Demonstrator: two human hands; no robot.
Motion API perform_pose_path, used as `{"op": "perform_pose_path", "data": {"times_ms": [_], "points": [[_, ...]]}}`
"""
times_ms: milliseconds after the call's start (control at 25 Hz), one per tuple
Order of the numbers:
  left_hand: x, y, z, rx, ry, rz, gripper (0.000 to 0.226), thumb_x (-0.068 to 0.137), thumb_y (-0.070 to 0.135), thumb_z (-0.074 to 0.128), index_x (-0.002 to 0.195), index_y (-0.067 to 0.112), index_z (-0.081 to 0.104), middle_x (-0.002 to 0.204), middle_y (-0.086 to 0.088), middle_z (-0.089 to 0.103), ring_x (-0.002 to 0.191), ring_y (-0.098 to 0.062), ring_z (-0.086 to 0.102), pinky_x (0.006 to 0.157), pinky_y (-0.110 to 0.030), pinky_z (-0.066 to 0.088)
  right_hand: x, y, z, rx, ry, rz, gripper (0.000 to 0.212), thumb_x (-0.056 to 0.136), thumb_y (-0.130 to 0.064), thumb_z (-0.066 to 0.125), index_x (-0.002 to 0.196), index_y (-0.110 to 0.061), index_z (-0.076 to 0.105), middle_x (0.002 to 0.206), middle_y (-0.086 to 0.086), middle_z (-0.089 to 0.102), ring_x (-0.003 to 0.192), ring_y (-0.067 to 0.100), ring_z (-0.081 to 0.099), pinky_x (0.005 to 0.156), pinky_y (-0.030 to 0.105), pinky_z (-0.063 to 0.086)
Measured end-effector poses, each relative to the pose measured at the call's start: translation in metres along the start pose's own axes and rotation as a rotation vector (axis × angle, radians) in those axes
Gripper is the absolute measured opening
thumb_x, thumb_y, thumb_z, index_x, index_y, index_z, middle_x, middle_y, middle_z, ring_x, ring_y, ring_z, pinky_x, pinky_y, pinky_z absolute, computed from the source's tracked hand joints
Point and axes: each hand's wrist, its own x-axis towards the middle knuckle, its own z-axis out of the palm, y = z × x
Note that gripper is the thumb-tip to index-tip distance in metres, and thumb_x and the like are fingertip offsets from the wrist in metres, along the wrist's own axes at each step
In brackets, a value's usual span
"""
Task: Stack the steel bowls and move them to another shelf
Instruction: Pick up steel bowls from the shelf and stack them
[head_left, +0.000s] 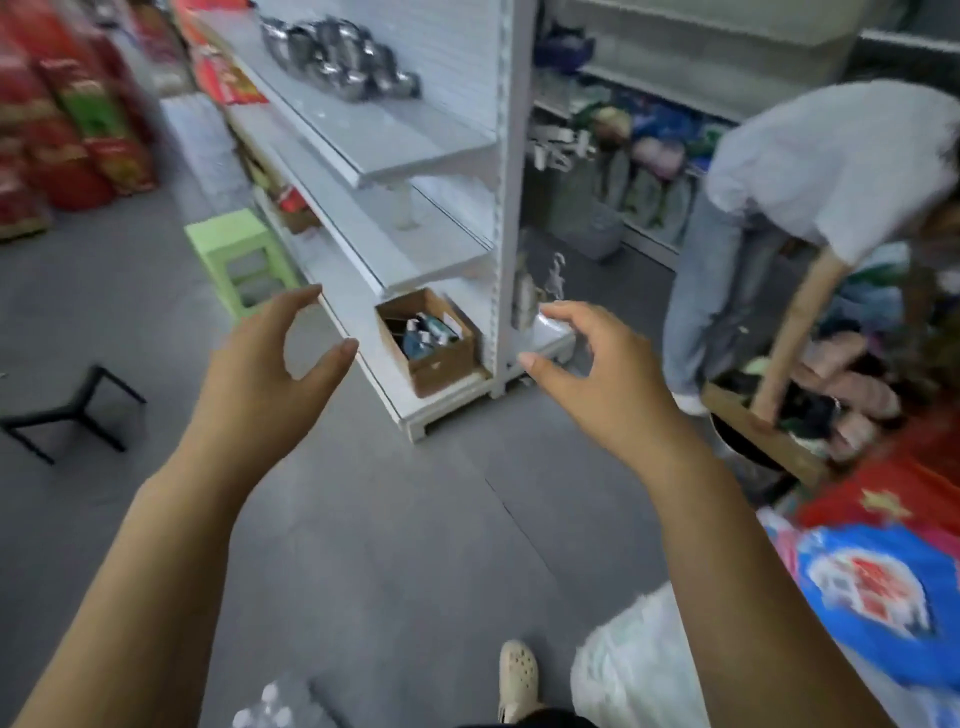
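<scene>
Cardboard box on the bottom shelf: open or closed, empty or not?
Open and not empty: the cardboard box has no lid over it, and small items show inside.

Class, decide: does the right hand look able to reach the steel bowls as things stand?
Probably not yet: the right hand hovers empty and low, the bowls sit far off on the top shelf. Nothing blocks the way.

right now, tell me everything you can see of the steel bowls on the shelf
The steel bowls are a loose cluster of shiny silver metal, reflecting light and dark patches. They sit on the highest white shelf in view, close to its back panel, away from the near end. Blur hides their count and whether any are nested. Only the shelf touches them.
</scene>
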Motion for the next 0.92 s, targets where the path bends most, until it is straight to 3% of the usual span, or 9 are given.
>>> {"op": "perform_pose_path", "data": {"times_ms": [160, 400, 560, 920], "points": [[0.076, -0.004, -0.002, -0.091, 0.173, -0.137, 0.055, 0.093, 0.042, 0.070, 0.144, 0.030, 0.052, 0.143, 0.010, 0.057, 0.136, -0.012, 0.049, 0.109, -0.031, 0.037, 0.115, -0.004, 0.014, -0.066, -0.111, -0.144, 0.047, 0.094, -0.033, 0.075, 0.138, -0.024, 0.062, 0.139, -0.006, 0.061, 0.131, 0.016, 0.054, 0.103, 0.025, 0.041], [0.172, -0.044, 0.001, 0.092, 0.177, -0.151, 0.060, 0.094, 0.044, 0.068, 0.147, 0.026, 0.048, 0.149, 0.005, 0.053, 0.140, -0.017, 0.046, 0.109, -0.031, 0.035, 0.259, -0.042, 0.084, -0.008, -0.279, -0.273, 0.054, 0.099, -0.039, 0.068, 0.149, -0.029, 0.052, 0.153, -0.009, 0.050, 0.143, 0.012, 0.042, 0.115, 0.028, 0.034], [0.225, -0.099, -0.013, 0.163, 0.204, -0.196, 0.061, 0.094, 0.043, 0.068, 0.148, 0.024, 0.048, 0.147, 0.004, 0.054, 0.140, -0.018, 0.046, 0.109, -0.033, 0.035, 0.324, -0.064, 0.151, 0.035, -0.351, -0.304, 0.053, 0.099, -0.039, 0.069, 0.147, -0.027, 0.053, 0.153, -0.008, 0.051, 0.143, 0.012, 0.043, 0.109, 0.022, 0.029], [0.428, -0.248, -0.066, 0.195, 0.164, -0.075, 0.065, 0.093, 0.043, 0.069, 0.150, 0.023, 0.045, 0.152, 0.004, 0.049, 0.144, -0.018, 0.040, 0.110, -0.030, 0.030, 0.501, -0.137, 0.304, 0.076, -0.225, -0.274, 0.048, 0.098, -0.036, 0.070, 0.143, -0.025, 0.056, 0.149, -0.006, 0.055, 0.140, 0.016, 0.046, 0.107, 0.023, 0.033]]}}
